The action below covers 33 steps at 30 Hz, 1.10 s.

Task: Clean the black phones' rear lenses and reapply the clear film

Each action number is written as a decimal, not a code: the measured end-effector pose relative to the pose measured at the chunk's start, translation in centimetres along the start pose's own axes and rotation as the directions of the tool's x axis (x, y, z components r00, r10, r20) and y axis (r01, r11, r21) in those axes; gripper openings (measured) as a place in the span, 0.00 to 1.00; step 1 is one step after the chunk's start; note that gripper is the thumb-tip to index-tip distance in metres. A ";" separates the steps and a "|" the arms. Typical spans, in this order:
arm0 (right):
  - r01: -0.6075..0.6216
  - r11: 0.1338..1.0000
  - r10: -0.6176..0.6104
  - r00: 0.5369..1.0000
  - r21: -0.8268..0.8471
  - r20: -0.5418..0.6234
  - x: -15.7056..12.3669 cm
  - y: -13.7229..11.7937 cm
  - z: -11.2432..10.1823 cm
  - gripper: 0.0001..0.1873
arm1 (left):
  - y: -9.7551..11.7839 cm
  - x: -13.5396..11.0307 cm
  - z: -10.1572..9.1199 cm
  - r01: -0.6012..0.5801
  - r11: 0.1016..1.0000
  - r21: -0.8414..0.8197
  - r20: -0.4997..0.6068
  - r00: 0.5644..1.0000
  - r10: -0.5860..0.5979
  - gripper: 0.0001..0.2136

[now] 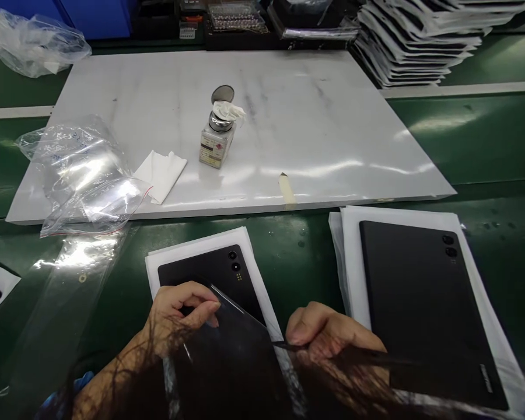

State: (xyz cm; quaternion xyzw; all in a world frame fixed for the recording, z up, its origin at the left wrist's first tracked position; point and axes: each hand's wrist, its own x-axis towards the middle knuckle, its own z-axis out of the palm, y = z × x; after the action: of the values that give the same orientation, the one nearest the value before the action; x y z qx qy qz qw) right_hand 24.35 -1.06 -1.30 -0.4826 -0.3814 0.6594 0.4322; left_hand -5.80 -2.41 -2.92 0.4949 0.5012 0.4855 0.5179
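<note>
Protective film (238,338), dark and glossy, stands raised off a black tablet back (210,271). The left hand (181,312) pinches its corner between thumb and forefinger, and the right hand (328,337) is clenched on its opposite edge. Just right of that hand lies a second tablet back (424,303). Beyond both hands, a small bottle (216,137) stands on the white surface (332,128).
</note>
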 end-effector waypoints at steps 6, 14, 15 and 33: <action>0.159 0.979 -0.128 0.967 0.131 -0.219 7.2 0.5 4.8 0.25 | 0.8 0.8 0.1 -0.021 1.000 -0.012 0.118 0.993 0.022 0.05; 0.099 0.982 -0.063 0.975 0.161 -0.215 9.4 2.1 5.7 0.28 | -0.2 0.4 0.0 -0.113 0.986 0.126 0.122 0.988 0.098 0.07; 0.100 0.982 -0.064 0.975 0.162 -0.215 9.3 2.2 5.7 0.28 | -0.1 0.5 0.0 -0.133 0.980 0.150 0.112 0.987 0.117 0.08; 0.225 0.962 -0.184 0.954 0.158 -0.238 9.8 4.0 5.9 0.24 | 1.1 1.0 0.8 -0.277 0.952 0.131 0.084 0.960 0.268 0.08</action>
State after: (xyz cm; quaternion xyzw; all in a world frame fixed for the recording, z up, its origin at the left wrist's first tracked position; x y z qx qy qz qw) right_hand 16.24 6.33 -6.57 -0.4691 -0.3167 0.5852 0.5807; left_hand -4.98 -1.36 -1.86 0.6105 0.4438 0.4991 0.4257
